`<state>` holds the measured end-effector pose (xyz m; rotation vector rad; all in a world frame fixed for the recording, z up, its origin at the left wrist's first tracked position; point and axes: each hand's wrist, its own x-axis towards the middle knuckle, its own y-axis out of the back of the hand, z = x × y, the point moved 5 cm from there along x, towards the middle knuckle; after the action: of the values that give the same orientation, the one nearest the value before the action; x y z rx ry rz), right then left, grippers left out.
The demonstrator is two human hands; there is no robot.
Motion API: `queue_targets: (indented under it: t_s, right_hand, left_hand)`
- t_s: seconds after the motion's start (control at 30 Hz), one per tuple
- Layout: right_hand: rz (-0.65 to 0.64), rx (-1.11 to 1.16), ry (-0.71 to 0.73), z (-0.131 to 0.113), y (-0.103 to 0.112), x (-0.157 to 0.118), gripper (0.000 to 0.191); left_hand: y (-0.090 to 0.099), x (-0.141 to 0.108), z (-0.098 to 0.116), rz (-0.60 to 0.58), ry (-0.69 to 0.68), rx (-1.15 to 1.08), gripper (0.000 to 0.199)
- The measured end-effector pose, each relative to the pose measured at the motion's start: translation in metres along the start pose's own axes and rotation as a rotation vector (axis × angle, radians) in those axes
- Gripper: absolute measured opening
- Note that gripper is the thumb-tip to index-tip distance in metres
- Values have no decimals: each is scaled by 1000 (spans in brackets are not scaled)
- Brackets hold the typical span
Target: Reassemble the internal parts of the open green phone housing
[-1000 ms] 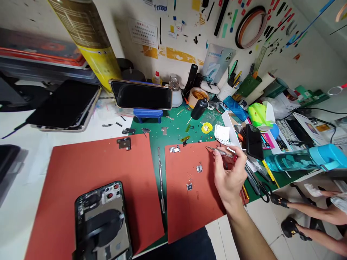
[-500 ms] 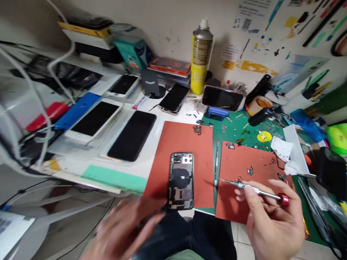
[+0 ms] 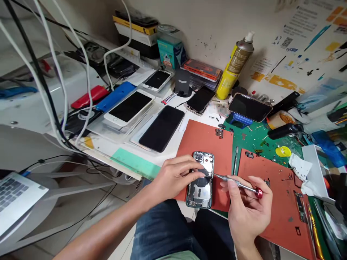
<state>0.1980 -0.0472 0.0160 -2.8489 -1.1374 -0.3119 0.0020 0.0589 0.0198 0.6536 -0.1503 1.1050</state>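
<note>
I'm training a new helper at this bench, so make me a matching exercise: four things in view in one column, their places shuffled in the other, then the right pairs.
Things
1. Slim silver hand tool with a red end
2. Opened phone housing with a dark round patch
3. Tall yellow-and-brown spray can
4. Small round yellow dish

Places
A. On the green mat
B. Held in the right hand
C. Beside the orange-topped stack of flat cases
D. Partly covered by the left hand

Right pairs: 1-B, 2-D, 3-C, 4-A
</note>
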Motion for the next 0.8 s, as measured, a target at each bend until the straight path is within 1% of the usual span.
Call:
queue_targets:
  t_s: [0.13,0.27,0.63,0.8]
  right_hand:
    - [-35,23,16,-1,-2,-1,42]
    - [-43,22,0,-1,-3,-1,43]
    - [-51,22,-9,1,-4,1,43]
    - [-49,29,50,-1,-3,0,41]
  left_hand:
    - [-1,4,3,-19,-25,0,8]
    - [-3,3,3,-19,-34,9,6]
    - [-2,4,3,-43,-83,14,10]
    - [-1,3,4,-39,-110,27,12]
